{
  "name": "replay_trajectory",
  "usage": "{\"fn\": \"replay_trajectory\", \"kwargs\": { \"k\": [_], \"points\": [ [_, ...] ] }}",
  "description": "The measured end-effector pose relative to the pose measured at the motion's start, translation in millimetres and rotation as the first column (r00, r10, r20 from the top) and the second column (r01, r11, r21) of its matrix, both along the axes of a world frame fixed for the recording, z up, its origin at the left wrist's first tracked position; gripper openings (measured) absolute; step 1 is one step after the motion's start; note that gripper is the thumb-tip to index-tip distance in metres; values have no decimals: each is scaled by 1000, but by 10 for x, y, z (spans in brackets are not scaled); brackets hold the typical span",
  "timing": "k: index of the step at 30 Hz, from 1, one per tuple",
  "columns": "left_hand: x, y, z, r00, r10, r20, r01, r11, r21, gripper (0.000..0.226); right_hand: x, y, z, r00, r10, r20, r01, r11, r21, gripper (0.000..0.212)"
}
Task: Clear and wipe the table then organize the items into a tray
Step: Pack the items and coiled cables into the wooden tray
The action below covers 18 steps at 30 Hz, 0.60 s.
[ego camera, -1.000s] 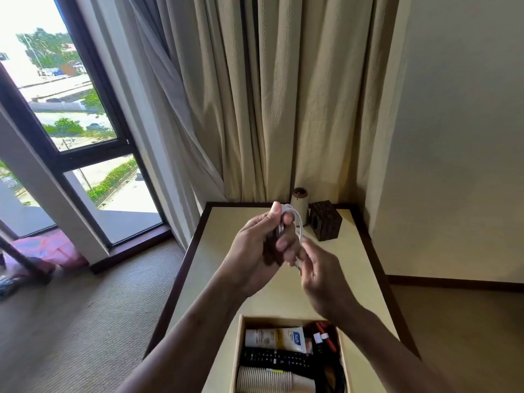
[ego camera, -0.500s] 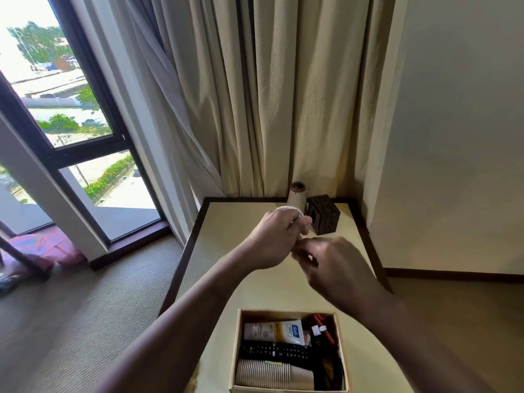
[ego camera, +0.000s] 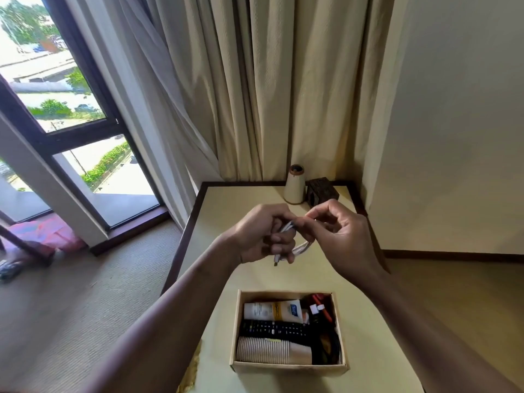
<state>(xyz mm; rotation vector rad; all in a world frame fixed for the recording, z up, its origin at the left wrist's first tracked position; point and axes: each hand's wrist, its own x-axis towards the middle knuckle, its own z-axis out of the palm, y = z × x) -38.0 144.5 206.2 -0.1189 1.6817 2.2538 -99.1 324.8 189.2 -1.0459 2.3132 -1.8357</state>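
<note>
Above the middle of the cream table [ego camera: 232, 211], my left hand [ego camera: 261, 234] is closed around a coiled white cable [ego camera: 301, 249], whose plug end hangs below my fingers. My right hand [ego camera: 340, 236] pinches a loop of the same cable from the right. Nearer to me a cardboard tray [ego camera: 289, 367] sits on the table. It holds a white cream tube [ego camera: 272, 310], a black remote [ego camera: 273, 329], a stack of paper cups [ego camera: 272, 350] and red and dark items along its right side.
A cream cone-shaped holder [ego camera: 295, 185] and a dark carved wooden box [ego camera: 321, 191] stand at the table's far edge by the curtains [ego camera: 255, 89]. The wall is to the right, a tall window [ego camera: 56, 109] to the left, and carpet lies around the table.
Both hands dropped slightly toward me and the right hand swung out to the right, drawing a loop of the cable. The plug end now dangles below the left hand.
</note>
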Motion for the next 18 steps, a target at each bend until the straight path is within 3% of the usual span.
{"fn": "replay_trajectory", "kwargs": {
  "k": [2,5,8,12,15,18],
  "points": [
    [55,69,-70,986,166,-28,-167,986,-17,32,-14,-11,-23,1000,-16,2,16,1000,-19,16],
    [130,167,-256,899,392,-194,-413,906,-86,27,-43,-17,-70,991,-82,-109,83,997,0,18],
    [215,272,-424,832,487,-268,-514,857,-38,23,-78,-20,-127,965,-140,-220,149,988,25,20],
    [197,442,-607,697,676,-241,-703,710,-44,22,-53,-89,-198,885,-153,-440,283,927,247,24],
    [172,531,-644,619,744,-251,-781,616,-99,22,46,-128,-217,922,-171,-347,269,928,259,21],
    [184,504,-658,604,771,-203,-796,598,-98,25,116,-106,-224,990,-142,-12,141,962,234,21]
  ]
}}
